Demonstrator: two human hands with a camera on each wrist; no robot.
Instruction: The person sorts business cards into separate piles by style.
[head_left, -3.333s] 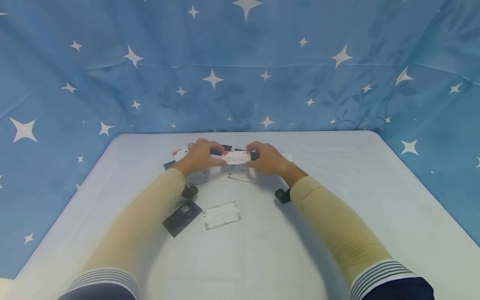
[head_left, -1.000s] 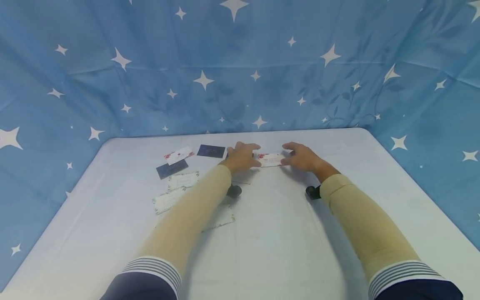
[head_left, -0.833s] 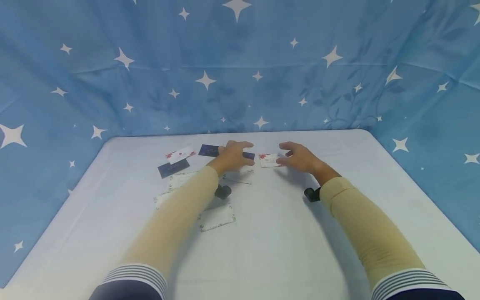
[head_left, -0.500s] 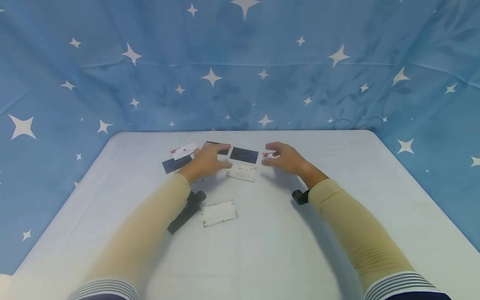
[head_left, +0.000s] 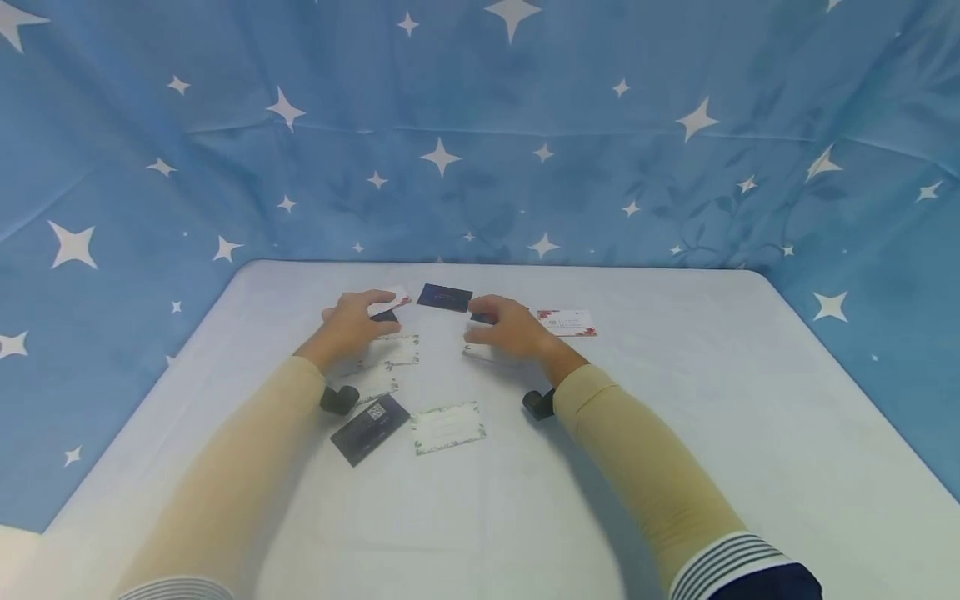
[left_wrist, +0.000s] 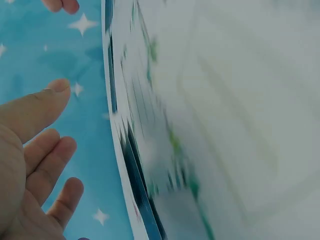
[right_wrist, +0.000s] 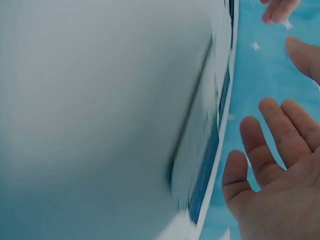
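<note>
We see both hands, left hand [head_left: 351,325] and right hand [head_left: 505,327], each grip apart over cards [head_left: 390,350] scattered on the table [head_left: 675,433]; thin flat cards may slide or overlap when pinched.

Star-print blue cloth [head_left: 480,167] behind pale table [head_left: 675,467].

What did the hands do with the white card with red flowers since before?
Both hands let go of the red-flowered card; it now lies alone on the table, to the right. The left hand and right hand moved back left over the other cards, open, holding nothing. The dark card and green-edged card stayed put.
</note>
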